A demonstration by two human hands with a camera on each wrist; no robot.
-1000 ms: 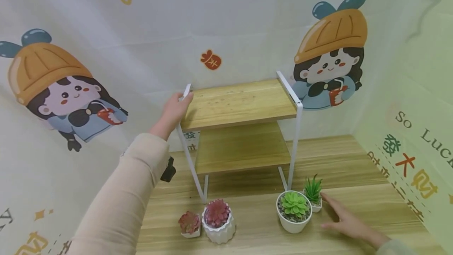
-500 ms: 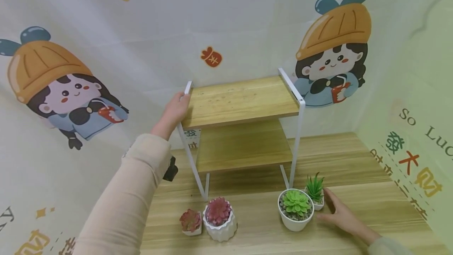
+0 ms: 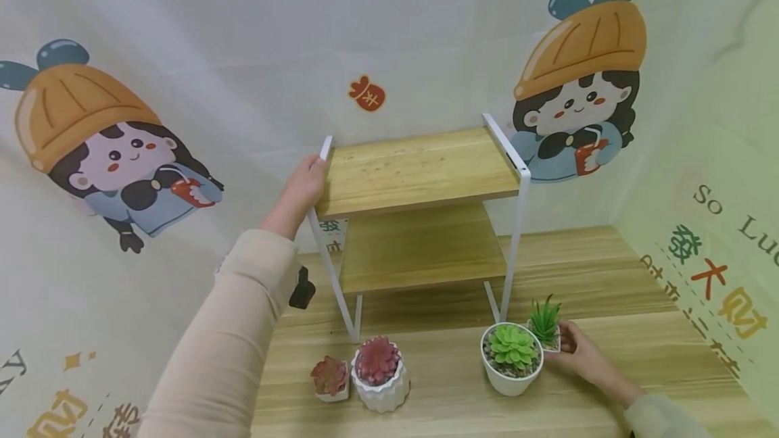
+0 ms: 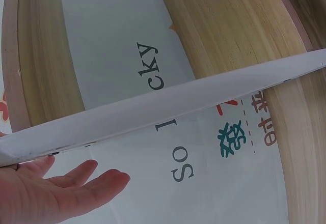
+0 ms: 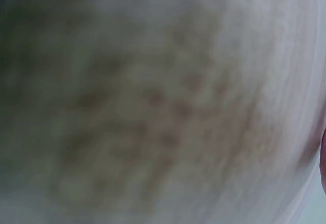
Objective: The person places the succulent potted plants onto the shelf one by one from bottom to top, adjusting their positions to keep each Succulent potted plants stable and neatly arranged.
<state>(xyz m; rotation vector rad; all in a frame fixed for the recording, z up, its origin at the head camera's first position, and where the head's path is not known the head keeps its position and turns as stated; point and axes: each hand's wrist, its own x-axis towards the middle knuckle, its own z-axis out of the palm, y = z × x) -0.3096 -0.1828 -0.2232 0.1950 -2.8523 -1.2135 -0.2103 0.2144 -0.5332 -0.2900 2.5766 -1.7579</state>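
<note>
My left hand (image 3: pixel 305 184) holds the upper left side of a two-tier shelf rack (image 3: pixel 420 171), its thumb over the top board. In the left wrist view its fingers (image 4: pixel 104 183) lie beside the rack's white metal post (image 4: pixel 153 109). At the lower right, my right hand (image 3: pixel 584 357) pinches the small white pot of a spiky green plant (image 3: pixel 544 323) between thumb and fingers. Right beside that pot stands a larger round white pot (image 3: pixel 511 380) with a green succulent (image 3: pixel 513 345). The right wrist view is blurred, with a fingertip (image 5: pixel 323 160) at its right edge.
Left of these, a red succulent (image 3: pixel 377 360) grows in a ribbed white pot (image 3: pixel 383 394), next to a smaller reddish succulent (image 3: pixel 330 376) in a square white pot. A black object (image 3: pixel 301 289) shows behind my left sleeve. Printed cloth (image 3: pixel 426 26) hangs behind the wooden table (image 3: pixel 657 357).
My right hand has moved in to the left and closed its thumb and fingers on the spiky plant's pot. The left hand keeps its place on the rack; the head view has shifted slightly.
</note>
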